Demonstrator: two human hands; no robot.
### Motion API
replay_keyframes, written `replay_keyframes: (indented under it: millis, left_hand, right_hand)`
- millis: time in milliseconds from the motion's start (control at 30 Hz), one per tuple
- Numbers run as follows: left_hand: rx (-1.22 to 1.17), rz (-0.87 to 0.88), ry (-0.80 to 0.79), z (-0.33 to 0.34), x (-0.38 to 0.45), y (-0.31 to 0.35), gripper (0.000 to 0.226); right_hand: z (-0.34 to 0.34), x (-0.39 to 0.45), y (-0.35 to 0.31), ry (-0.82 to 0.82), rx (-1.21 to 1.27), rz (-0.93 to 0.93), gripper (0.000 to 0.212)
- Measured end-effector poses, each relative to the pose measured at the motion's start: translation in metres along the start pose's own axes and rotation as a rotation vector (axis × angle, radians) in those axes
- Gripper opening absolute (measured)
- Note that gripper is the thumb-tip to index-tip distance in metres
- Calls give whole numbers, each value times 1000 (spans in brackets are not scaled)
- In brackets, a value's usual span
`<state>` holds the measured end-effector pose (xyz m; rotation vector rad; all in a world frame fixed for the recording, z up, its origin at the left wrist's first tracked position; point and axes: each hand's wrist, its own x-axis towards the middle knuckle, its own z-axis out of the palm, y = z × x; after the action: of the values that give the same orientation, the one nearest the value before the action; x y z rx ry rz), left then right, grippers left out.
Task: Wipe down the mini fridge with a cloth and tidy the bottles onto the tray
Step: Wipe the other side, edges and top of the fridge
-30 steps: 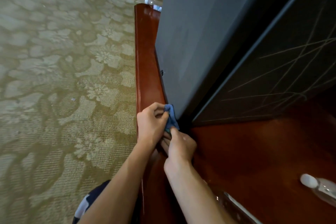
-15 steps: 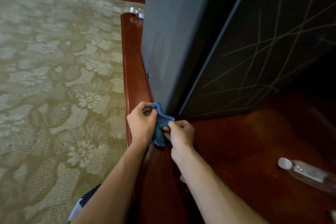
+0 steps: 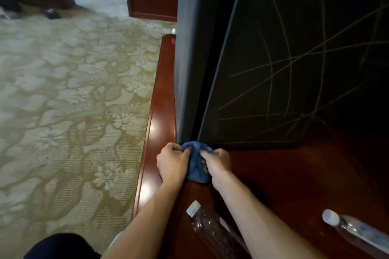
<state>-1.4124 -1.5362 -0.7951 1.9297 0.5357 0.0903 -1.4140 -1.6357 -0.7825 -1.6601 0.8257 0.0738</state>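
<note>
Risk, judged from the layout: two bottles lie on their sides on the table [image 3: 294,174], not yet on any tray; no tray is in view. The near bottle [image 3: 212,231] lies between the forearms, cap toward the mini fridge [image 3: 294,59], just beside the right forearm. A backward pull of either arm could knock it and set it rolling toward the table edge and the carpet [image 3: 63,101]. The second bottle [image 3: 355,235] lies off to the right, apart from the hands; lower risk.

Second risk: the cloth [image 3: 196,162] is bunched into a small wad, so little of it would meet the surface on the next pass and fingers could rub the fridge instead. The fridge stands close to the left table edge; a hard sideways push at its base may shift it.

Grip: left hand [image 3: 171,164] has its fingers curled, pinching the cloth's left part. Right hand [image 3: 216,164] is likewise curled, thumb and fingers closed on the cloth's right part. Both grips narrow, each holding the cloth, nothing else. Whether the hands touch the table cannot be told.

Cloth position: between the two hands, at the bottom front corner of the fridge, where the grey side panel meets the dark door; its top looks to touch that corner.
</note>
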Motion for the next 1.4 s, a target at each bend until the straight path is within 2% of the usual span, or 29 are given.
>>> replay_keyframes:
  millis: [100,233,367,500,667,733,800,900,967,1033,1100,1200,1300,1400]
  left_hand:
    - [-44,-148,40,14,-3,6,22]
    - [-246,-394,29,22,-3,5,18]
    - [-167,-433,66,29,-2,9,24]
    - [-11,-428,109,36,-2,15,28]
    - [-38,-335,50,26,-10,17,15]
    - [-30,-173,29,16,-23,15,6]
    - [8,40,-2,5,-40,11,10]
    - [54,223,-11,-8,-57,8,11]
    - [-49,230,-32,-11,-62,13,11]
    - [-130,232,-59,-11,-65,20,13]
    - [-192,235,-86,-10,-66,23,14]
    - [-240,217,-126,-10,-66,19,15]
    - [-182,237,-168,-9,-65,9,22]
    - [-221,171,-236,-8,-62,1,15]
  right_hand:
    - [-11,7,-1,-2,-63,-48,19]
    - [-17,12,-2,40,-142,-116,18]
    - [-14,15,-1,38,-203,-112,11]
    - [-19,18,-2,34,-232,-139,17]
    - [-29,8,1,13,-217,-236,5]
    - [-38,5,4,26,-228,-293,5]
    - [-50,1,8,46,-275,-407,11]
    - [-62,-3,12,-35,-247,-525,12]
    - [-63,-7,9,-139,-134,-512,10]
    - [-63,-14,1,-279,122,-404,11]
    - [-65,-16,-1,-346,293,-356,13]
    - [-71,-14,10,-316,223,-459,12]
    - [-78,-8,19,-260,62,-571,24]
    - [-84,-2,23,-257,-28,-602,16]
